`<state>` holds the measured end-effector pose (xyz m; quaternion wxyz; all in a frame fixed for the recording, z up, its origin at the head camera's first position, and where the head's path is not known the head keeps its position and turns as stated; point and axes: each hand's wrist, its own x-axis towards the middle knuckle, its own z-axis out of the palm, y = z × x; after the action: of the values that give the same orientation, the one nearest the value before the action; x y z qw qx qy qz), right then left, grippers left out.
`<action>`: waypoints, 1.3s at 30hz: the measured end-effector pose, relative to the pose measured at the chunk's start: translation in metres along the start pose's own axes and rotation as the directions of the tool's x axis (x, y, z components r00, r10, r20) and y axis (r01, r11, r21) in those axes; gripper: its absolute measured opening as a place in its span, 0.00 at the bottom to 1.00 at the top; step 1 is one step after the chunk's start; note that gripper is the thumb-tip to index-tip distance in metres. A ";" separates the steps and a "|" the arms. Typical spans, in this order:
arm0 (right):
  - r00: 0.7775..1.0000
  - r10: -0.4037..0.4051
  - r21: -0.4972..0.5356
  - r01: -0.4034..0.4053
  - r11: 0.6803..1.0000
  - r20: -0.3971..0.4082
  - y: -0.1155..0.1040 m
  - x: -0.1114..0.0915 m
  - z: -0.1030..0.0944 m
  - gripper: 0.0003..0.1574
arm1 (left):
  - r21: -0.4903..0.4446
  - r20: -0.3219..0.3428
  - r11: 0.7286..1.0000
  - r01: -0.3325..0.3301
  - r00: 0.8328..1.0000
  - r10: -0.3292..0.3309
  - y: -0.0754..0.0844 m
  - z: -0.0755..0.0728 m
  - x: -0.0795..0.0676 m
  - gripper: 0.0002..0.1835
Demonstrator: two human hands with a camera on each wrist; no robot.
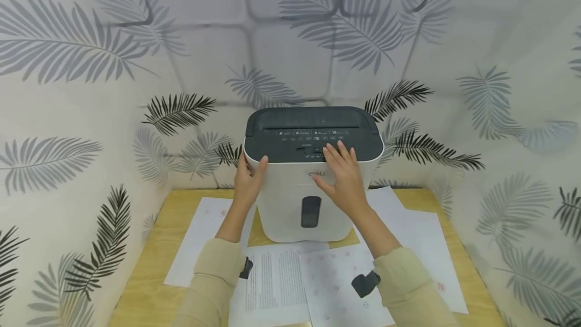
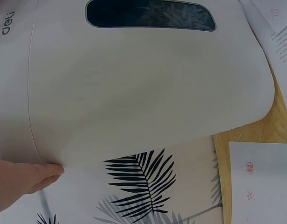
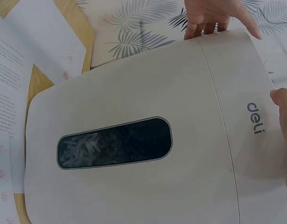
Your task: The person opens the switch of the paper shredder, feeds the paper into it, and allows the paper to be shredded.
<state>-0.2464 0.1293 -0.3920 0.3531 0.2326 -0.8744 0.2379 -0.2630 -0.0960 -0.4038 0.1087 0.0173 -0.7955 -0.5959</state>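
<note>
A white paper shredder [image 1: 283,196] with a dark grey top [image 1: 313,120] and "deli" lettering stands upright on the table. My left hand [image 1: 247,185] rests against its upper left side, the thumb near the front rim; the left wrist view shows these fingers [image 2: 43,173] touching the white side. My right hand [image 1: 346,184] lies over the front right edge of the top. Its fingers are extended onto the control area beside a small slider [image 1: 303,149], and the thumb is by the logo. Paper shreds show behind the dark window [image 3: 114,143] in the right wrist view.
Printed sheets lie around the shredder: a text page [image 1: 274,281] in front, a sheet with red marks [image 1: 338,286] beside it, others at left [image 1: 190,251] and right [image 1: 428,246]. Leaf-patterned walls [image 1: 290,39] enclose the wooden table [image 1: 145,279] behind and on both sides.
</note>
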 end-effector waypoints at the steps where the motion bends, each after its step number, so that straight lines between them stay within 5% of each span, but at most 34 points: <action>1: 1.000 0.003 -0.002 -0.003 1.000 0.007 -0.001 0.002 0.001 0.38 | -0.021 -0.010 1.000 0.022 1.000 -0.023 0.001 0.001 0.001 0.43; 6: 0.999 0.035 -0.030 -0.034 0.999 0.017 -0.006 0.005 0.007 0.39 | -0.067 -0.053 0.997 0.047 0.997 -0.051 0.000 0.003 0.003 0.43; 15: 0.998 0.039 -0.157 -0.047 0.986 -0.059 -0.012 0.010 0.021 0.44 | -0.093 -0.053 0.996 -0.002 0.999 -0.003 0.001 0.003 0.002 0.42; 25: 0.991 0.104 -0.149 -0.116 0.982 -0.085 -0.016 0.009 0.026 0.46 | -0.116 -0.061 0.993 -0.011 0.998 0.004 -0.002 0.011 0.003 0.41; 39: 0.993 0.056 -0.158 -0.072 0.985 -0.102 -0.018 0.011 0.028 0.43 | -0.131 -0.113 0.991 -0.025 0.994 0.010 0.003 0.014 0.000 0.39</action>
<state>-0.2572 0.0963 -0.3969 0.4052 0.1631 -0.8796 0.1884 -0.2651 -0.0816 -0.4050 0.1591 0.0365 -0.7472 -0.6443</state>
